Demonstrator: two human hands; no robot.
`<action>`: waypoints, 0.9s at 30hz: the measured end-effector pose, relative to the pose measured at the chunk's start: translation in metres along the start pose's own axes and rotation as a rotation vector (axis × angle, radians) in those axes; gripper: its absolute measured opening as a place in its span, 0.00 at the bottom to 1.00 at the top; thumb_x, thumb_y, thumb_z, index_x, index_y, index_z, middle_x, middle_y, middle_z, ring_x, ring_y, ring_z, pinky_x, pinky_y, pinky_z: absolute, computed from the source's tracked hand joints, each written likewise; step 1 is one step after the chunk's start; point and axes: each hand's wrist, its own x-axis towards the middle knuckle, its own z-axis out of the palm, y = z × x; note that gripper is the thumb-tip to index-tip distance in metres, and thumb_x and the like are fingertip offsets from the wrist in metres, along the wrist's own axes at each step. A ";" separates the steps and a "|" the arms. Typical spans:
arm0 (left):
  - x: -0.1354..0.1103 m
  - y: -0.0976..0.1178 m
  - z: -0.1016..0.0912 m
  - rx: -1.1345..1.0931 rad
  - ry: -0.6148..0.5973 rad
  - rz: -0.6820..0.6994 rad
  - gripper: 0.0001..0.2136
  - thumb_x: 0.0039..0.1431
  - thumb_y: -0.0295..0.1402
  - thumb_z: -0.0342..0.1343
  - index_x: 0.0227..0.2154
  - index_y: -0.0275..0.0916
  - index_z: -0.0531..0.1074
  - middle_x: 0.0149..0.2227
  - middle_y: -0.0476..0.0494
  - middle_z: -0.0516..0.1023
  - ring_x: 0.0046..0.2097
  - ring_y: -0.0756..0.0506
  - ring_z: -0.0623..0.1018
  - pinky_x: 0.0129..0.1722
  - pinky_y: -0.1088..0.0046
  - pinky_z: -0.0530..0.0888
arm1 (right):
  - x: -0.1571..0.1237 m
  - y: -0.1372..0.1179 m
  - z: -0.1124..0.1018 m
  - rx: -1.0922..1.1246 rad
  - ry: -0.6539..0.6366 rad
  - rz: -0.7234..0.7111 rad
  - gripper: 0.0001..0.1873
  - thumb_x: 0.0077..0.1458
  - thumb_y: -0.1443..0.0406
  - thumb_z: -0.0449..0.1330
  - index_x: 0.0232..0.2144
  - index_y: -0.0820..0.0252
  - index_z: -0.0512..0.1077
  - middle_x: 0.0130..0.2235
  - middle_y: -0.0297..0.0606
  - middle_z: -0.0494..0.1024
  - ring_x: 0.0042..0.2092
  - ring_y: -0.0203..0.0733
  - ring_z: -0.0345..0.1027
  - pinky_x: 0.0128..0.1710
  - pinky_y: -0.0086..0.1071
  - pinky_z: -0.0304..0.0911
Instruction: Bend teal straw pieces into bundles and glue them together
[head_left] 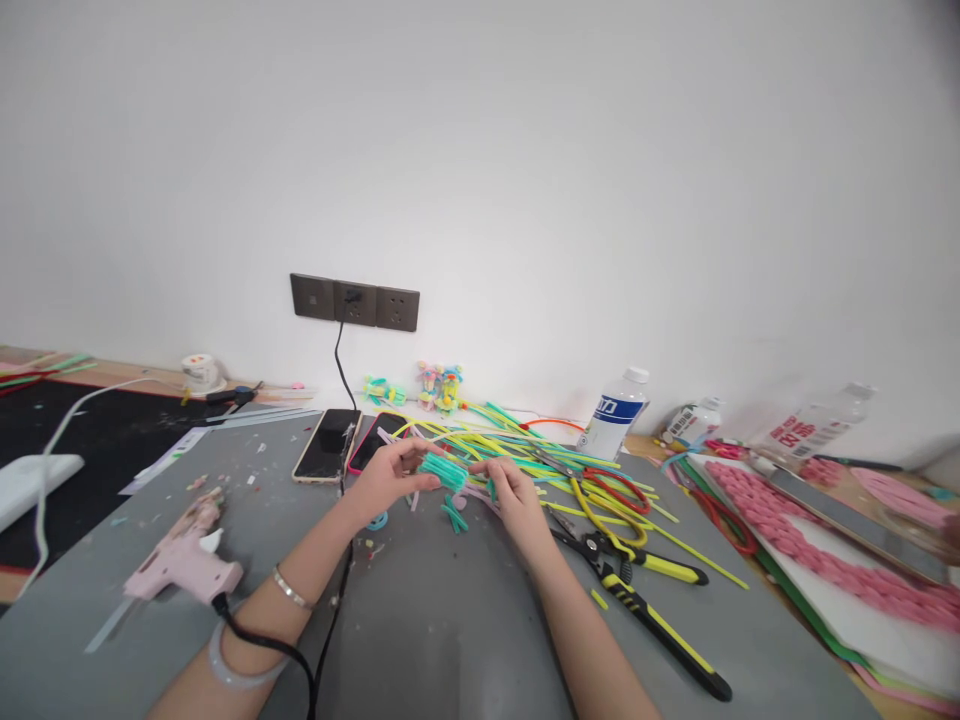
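Note:
My left hand [394, 478] grips a small teal bundle of pipe cleaners [444, 471] between thumb and fingers, above the middle of the grey mat. Close to the bundle's right end is my right hand [516, 500], its thumb and fingers pinched together. A short teal pipe cleaner piece [491, 489] shows at those fingers, partly hidden. Below the bundle, several cut teal pieces [454, 514] lie on the mat. Behind and to the right of the hands spreads a loose pile of yellow and teal pipe cleaners [517, 440].
A pink hot glue gun [184, 570] lies left, its black cord running by my left arm. Right are yellow-black pliers [652, 610] and yellow-handled scissors [600, 515]. Two phones [328, 445], a white bottle [613, 415] and small pipe-cleaner figures [440, 387] sit near the wall.

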 end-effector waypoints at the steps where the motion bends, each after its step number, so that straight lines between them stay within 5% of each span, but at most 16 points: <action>1: 0.000 0.001 0.000 0.010 0.004 0.005 0.16 0.45 0.34 0.71 0.37 0.37 0.77 0.37 0.43 0.79 0.39 0.44 0.78 0.38 0.71 0.76 | 0.000 -0.001 -0.001 -0.005 0.013 -0.003 0.30 0.61 0.44 0.50 0.28 0.59 0.78 0.29 0.40 0.74 0.36 0.47 0.67 0.39 0.38 0.62; 6: -0.001 0.002 0.001 0.053 -0.006 0.003 0.14 0.46 0.32 0.69 0.38 0.37 0.76 0.40 0.42 0.78 0.42 0.44 0.78 0.42 0.68 0.76 | 0.001 -0.003 -0.002 0.115 0.000 0.119 0.29 0.55 0.41 0.55 0.28 0.60 0.77 0.18 0.29 0.59 0.22 0.37 0.54 0.24 0.32 0.53; 13: -0.001 0.001 0.001 -0.018 0.007 0.000 0.16 0.45 0.32 0.71 0.37 0.38 0.75 0.43 0.42 0.76 0.42 0.45 0.78 0.41 0.70 0.76 | 0.001 -0.012 -0.001 0.413 0.013 0.205 0.23 0.43 0.47 0.70 0.29 0.59 0.73 0.24 0.34 0.73 0.28 0.40 0.67 0.30 0.34 0.64; 19: 0.002 0.000 -0.001 -0.295 0.118 -0.120 0.20 0.44 0.44 0.71 0.34 0.35 0.74 0.31 0.47 0.76 0.29 0.50 0.76 0.32 0.72 0.75 | 0.001 -0.013 -0.003 0.527 0.022 0.269 0.23 0.40 0.49 0.72 0.29 0.58 0.71 0.29 0.38 0.80 0.34 0.46 0.75 0.35 0.37 0.69; 23: 0.003 0.000 -0.004 -0.389 0.163 -0.142 0.20 0.43 0.41 0.73 0.35 0.34 0.75 0.30 0.48 0.76 0.29 0.51 0.76 0.31 0.75 0.75 | 0.001 -0.007 -0.002 0.563 0.022 0.299 0.27 0.38 0.51 0.74 0.38 0.58 0.76 0.31 0.39 0.82 0.37 0.49 0.77 0.41 0.41 0.70; 27: 0.003 0.000 -0.006 -0.483 0.157 -0.172 0.18 0.45 0.38 0.73 0.35 0.34 0.75 0.29 0.47 0.77 0.30 0.50 0.77 0.32 0.76 0.76 | 0.000 -0.001 -0.002 0.575 0.016 0.332 0.23 0.39 0.51 0.74 0.35 0.58 0.79 0.32 0.39 0.83 0.37 0.47 0.77 0.41 0.39 0.69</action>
